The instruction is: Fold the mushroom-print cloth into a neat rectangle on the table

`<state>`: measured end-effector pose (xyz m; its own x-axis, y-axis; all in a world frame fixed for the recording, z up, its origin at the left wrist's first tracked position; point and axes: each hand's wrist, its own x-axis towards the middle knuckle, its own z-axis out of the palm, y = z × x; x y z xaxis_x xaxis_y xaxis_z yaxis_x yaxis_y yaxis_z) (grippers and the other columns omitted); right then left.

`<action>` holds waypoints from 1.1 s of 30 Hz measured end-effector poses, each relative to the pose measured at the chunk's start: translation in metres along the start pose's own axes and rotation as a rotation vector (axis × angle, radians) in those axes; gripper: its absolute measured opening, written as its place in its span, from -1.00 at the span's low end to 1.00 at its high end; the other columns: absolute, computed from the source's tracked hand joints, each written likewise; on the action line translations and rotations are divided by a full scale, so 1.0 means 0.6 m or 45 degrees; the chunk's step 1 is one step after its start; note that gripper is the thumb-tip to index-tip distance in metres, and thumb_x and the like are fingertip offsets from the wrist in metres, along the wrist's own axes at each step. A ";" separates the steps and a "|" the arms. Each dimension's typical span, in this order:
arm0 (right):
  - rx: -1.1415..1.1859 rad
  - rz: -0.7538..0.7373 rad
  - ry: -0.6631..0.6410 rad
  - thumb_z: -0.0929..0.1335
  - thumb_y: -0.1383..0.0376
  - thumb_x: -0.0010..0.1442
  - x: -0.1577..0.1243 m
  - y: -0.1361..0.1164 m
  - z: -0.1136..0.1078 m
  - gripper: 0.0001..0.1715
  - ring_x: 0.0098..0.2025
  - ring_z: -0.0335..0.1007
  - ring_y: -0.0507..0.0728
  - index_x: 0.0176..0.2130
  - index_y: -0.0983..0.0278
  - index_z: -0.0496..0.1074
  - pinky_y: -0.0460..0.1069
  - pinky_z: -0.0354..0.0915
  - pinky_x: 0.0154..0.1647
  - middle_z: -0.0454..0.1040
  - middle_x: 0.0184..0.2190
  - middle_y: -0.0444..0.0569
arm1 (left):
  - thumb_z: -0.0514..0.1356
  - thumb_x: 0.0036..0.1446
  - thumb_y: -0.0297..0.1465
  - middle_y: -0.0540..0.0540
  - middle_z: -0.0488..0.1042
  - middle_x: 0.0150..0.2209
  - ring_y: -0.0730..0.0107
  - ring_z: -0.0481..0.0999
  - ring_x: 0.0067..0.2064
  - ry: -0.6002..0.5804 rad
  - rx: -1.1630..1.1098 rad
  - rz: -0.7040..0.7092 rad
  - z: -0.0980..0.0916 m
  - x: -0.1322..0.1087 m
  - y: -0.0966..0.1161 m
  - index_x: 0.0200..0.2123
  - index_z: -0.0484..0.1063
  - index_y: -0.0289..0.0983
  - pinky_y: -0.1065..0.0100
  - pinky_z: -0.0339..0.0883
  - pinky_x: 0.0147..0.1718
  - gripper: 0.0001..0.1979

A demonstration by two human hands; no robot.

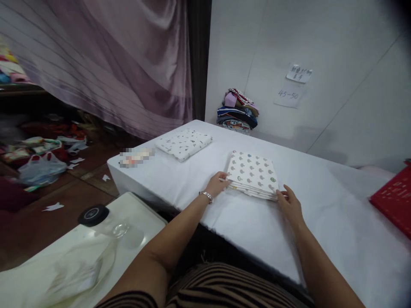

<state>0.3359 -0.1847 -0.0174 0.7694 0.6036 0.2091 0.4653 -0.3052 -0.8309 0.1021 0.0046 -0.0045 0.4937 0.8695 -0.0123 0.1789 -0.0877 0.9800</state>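
A folded white cloth [252, 172] printed with grey shapes and a few coloured ones lies on the white-covered table [205, 188], its layered edge facing me. At its near left corner, my left hand [218, 183], with a bracelet at the wrist, pinches the layers. My right hand [290, 205] grips the near right corner between thumb and curled fingers; some fingertips are hidden by the cloth. Farther left, apart from both hands, another folded white cloth [184, 144] with small dark prints lies flat.
A pile of folded fabrics [237, 113] stands at the wall. A blurred-out item [135, 157] lies at the table's left end. A red object [393, 196] sits at right. Below left, a white surface [128, 209] holds a black round lid [93, 214]. Bags [43, 169] lie on the floor.
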 end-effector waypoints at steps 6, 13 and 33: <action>-0.059 -0.132 -0.001 0.31 0.00 0.00 -0.012 0.008 0.004 -0.33 -0.37 0.29 0.06 0.03 0.29 0.36 0.01 0.28 -0.33 0.40 -0.21 -0.01 | 0.19 -0.02 -0.40 0.00 0.44 -0.31 0.51 0.40 -0.39 0.213 0.340 0.129 0.026 -0.002 -0.020 -0.29 0.38 -0.24 0.45 0.27 -0.37 -0.83; 0.018 -0.144 0.034 0.28 0.05 0.04 -0.004 0.022 0.017 -0.39 -0.44 0.23 0.03 0.00 0.35 0.39 -0.01 0.28 -0.33 0.41 -0.30 -0.03 | 0.15 0.03 -0.36 0.01 0.44 -0.34 0.44 0.41 -0.34 0.328 0.521 0.079 0.039 -0.002 -0.008 -0.32 0.30 -0.23 0.43 0.22 -0.35 -0.88; -0.472 -0.641 0.175 0.20 0.27 0.17 -0.011 0.018 0.011 -0.61 0.01 0.21 0.20 -0.03 0.19 0.40 0.12 0.25 -0.05 0.34 -0.03 0.03 | 0.07 0.08 -0.52 -0.10 0.37 -0.15 0.30 0.35 -0.12 0.226 0.933 0.594 0.028 -0.023 -0.006 -0.24 0.34 -0.21 0.31 0.26 -0.19 -0.82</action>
<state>0.3330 -0.1870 -0.0309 0.4548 0.6467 0.6123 0.8859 -0.2582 -0.3853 0.1089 -0.0154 -0.0110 0.5243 0.7246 0.4473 0.5227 -0.6885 0.5028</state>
